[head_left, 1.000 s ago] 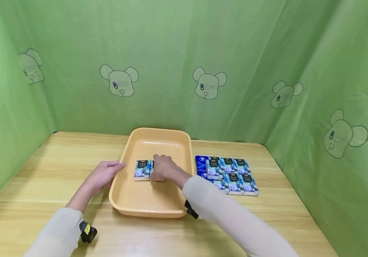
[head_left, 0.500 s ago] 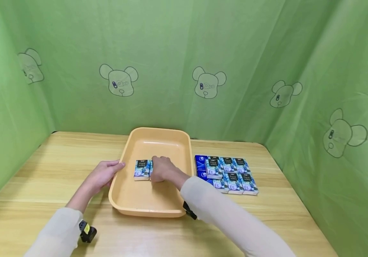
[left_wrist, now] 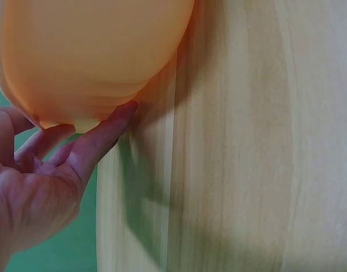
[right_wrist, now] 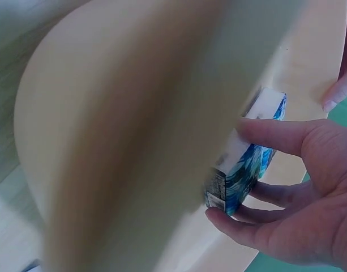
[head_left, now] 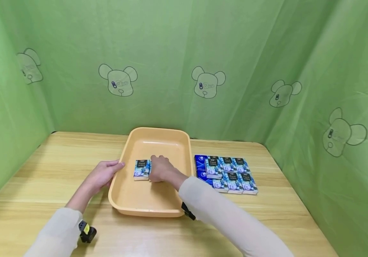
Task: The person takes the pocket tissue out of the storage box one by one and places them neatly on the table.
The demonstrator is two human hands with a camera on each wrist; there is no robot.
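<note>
A tan plastic tray (head_left: 129,200) stands on the wooden table. My left hand (head_left: 102,175) holds its left rim, and in the left wrist view the fingers reach along the outside of the wall. Inside the tray, a small blue floral tissue packet (head_left: 141,169) with a black label lies flat. Right beside it, my right hand (head_left: 163,169) grips a second tissue packet (right_wrist: 241,181), mostly hidden under the hand in the head view. In the right wrist view, thumb and fingers sit on opposite sides of this packet, and the blurred tray wall covers part of it.
Right of the tray, several matching floral packets (head_left: 234,182) lie in two rows, with one floral packet (head_left: 214,167) stacked on top. Plain dark-blue packets (head_left: 200,161) lie at their left end. A green curtain (head_left: 161,46) surrounds the table (head_left: 75,153).
My right hand has shifted very slightly left over its packet, covering more of it. My left hand keeps its hold on the tray rim, and the other packets stay put.
</note>
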